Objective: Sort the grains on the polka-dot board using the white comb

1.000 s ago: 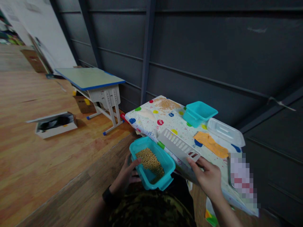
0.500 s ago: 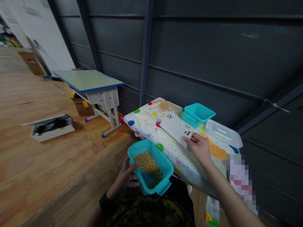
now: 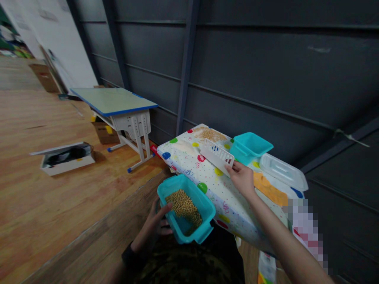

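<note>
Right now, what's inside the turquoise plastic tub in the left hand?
Small round tan beans lie heaped in the turquoise plastic tub; bare bottom shows at its near end. The bottom beneath the heap is covered, so anything under it can't be seen.

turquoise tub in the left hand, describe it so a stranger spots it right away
Find the dotted tablecloth beside the dark wall. Just before its near edge, the left hand holds a turquoise tub. Unlike the similar tub standing on the cloth, this one is held and shows tan beans.
</note>
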Demonstrator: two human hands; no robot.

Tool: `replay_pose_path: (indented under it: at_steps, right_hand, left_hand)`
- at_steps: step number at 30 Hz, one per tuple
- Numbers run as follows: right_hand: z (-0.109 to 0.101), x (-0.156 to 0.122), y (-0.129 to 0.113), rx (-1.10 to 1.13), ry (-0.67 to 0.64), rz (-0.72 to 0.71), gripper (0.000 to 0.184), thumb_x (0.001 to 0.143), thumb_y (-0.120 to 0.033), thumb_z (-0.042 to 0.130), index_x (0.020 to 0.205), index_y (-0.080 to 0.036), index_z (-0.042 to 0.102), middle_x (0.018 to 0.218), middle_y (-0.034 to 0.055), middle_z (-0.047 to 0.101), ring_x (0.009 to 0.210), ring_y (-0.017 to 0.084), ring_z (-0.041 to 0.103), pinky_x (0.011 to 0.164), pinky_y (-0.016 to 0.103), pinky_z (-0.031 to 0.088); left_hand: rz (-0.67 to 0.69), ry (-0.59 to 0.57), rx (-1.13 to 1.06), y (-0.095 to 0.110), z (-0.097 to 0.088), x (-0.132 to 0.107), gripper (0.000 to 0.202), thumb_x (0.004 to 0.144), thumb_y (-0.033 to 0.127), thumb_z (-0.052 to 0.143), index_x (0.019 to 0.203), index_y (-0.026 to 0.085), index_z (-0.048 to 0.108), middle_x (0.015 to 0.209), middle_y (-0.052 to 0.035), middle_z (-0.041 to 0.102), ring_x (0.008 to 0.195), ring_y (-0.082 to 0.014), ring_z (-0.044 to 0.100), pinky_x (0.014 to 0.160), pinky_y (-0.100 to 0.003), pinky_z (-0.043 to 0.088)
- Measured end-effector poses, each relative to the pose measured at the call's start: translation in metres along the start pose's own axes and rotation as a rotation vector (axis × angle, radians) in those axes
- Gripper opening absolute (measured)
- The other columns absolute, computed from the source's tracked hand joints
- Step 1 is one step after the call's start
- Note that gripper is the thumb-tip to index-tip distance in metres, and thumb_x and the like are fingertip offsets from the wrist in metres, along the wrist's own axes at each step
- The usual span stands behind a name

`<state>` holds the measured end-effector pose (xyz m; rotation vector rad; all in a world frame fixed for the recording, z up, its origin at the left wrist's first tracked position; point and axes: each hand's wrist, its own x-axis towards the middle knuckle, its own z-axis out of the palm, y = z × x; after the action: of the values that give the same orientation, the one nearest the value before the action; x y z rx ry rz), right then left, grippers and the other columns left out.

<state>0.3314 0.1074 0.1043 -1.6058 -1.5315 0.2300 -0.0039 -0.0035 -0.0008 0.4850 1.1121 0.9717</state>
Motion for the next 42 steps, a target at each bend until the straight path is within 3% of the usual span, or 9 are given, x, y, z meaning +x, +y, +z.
replay_pose_path:
  at_steps: [7, 14, 19, 28, 31, 34, 37, 39, 42]
  right_hand:
    - [-0.004, -0.007, -0.008, 0.117, -0.027, 0.012, 0.036, 0.084, -0.053, 0.069, 0.091, -0.022, 0.086, 0.095, 0.0113, 0.09, 0.083, 0.033, 0.083, 0.073, 0.041, 0.063]
    - [-0.022, -0.029, -0.011, 0.114, -0.057, 0.01, 0.043, 0.085, -0.062, 0.074, 0.088, -0.021, 0.087, 0.092, 0.0122, 0.089, 0.077, 0.033, 0.082, 0.071, 0.043, 0.064]
    - [-0.029, -0.049, -0.013, 0.208, -0.083, 0.063, 0.044, 0.082, -0.061, 0.08, 0.096, -0.02, 0.09, 0.104, 0.0141, 0.091, 0.086, 0.036, 0.086, 0.077, 0.046, 0.069]
    - [-0.04, -0.114, -0.037, 0.109, -0.026, 0.004, 0.037, 0.092, -0.057, 0.078, 0.082, -0.023, 0.088, 0.08, 0.006, 0.087, 0.063, 0.027, 0.08, 0.059, 0.032, 0.064]
    - [-0.043, -0.128, -0.041, 0.076, 0.03, -0.037, 0.031, 0.093, -0.052, 0.078, 0.084, -0.024, 0.09, 0.081, 0.0051, 0.088, 0.061, 0.025, 0.079, 0.057, 0.03, 0.062]
    - [-0.042, -0.116, -0.039, 0.084, 0.08, -0.035, 0.03, 0.092, -0.05, 0.079, 0.09, -0.023, 0.091, 0.083, 0.0058, 0.088, 0.065, 0.026, 0.081, 0.061, 0.031, 0.064]
    - [-0.03, -0.074, -0.029, 0.115, 0.109, -0.014, 0.037, 0.09, -0.054, 0.077, 0.093, -0.021, 0.091, 0.089, 0.009, 0.089, 0.068, 0.027, 0.081, 0.061, 0.034, 0.063]
    - [-0.014, -0.037, -0.022, 0.168, 0.121, -0.004, 0.042, 0.087, -0.056, 0.078, 0.1, -0.018, 0.091, 0.094, 0.0114, 0.09, 0.076, 0.031, 0.084, 0.068, 0.038, 0.067]
    - [0.021, 0.011, -0.013, 0.248, 0.076, 0.044, 0.038, 0.085, -0.044, 0.079, 0.109, -0.017, 0.09, 0.109, 0.0137, 0.091, 0.093, 0.035, 0.087, 0.086, 0.047, 0.071]
  left_hand:
    - [0.003, -0.003, -0.008, 0.001, -0.001, 0.0, 0.11, 0.085, 0.058, 0.096, 0.175, 0.038, 0.037, 0.132, -0.0155, 0.083, 0.074, -0.0263, 0.084, 0.062, -0.038, 0.07]
    - [-0.004, 0.013, 0.006, 0.001, 0.001, 0.002, 0.113, 0.083, 0.06, 0.097, 0.174, 0.037, 0.034, 0.131, -0.0143, 0.083, 0.074, -0.0255, 0.083, 0.062, -0.038, 0.07]
    - [0.023, -0.03, -0.001, 0.007, 0.004, -0.002, 0.113, 0.084, 0.06, 0.096, 0.175, 0.037, 0.034, 0.135, -0.0143, 0.082, 0.079, -0.0269, 0.085, 0.066, -0.039, 0.071]
    - [0.015, -0.042, -0.021, 0.008, 0.005, -0.008, 0.115, 0.083, 0.062, 0.098, 0.175, 0.036, 0.035, 0.155, -0.0198, 0.073, 0.093, -0.0314, 0.088, 0.067, -0.038, 0.07]
    - [-0.007, -0.025, -0.001, 0.007, 0.005, -0.006, 0.114, 0.085, 0.061, 0.096, 0.176, 0.035, 0.034, 0.153, -0.0206, 0.075, 0.085, -0.0282, 0.087, 0.065, -0.037, 0.069]
    - [-0.006, -0.03, 0.006, 0.007, 0.005, -0.005, 0.112, 0.085, 0.061, 0.096, 0.175, 0.034, 0.035, 0.145, -0.0194, 0.079, 0.082, -0.0283, 0.087, 0.064, -0.037, 0.069]
    - [-0.004, -0.021, 0.013, 0.007, 0.006, -0.005, 0.109, 0.086, 0.06, 0.096, 0.173, 0.034, 0.037, 0.136, -0.0165, 0.083, 0.079, -0.0275, 0.086, 0.064, -0.038, 0.07]
    - [-0.005, -0.019, 0.019, 0.006, 0.005, -0.005, 0.108, 0.087, 0.059, 0.095, 0.174, 0.033, 0.036, 0.133, -0.0151, 0.084, 0.077, -0.0262, 0.086, 0.065, -0.039, 0.071]
    - [-0.002, -0.023, 0.027, 0.004, 0.004, -0.004, 0.108, 0.09, 0.057, 0.094, 0.176, 0.035, 0.032, 0.13, -0.014, 0.085, 0.077, -0.0262, 0.086, 0.065, -0.039, 0.071]
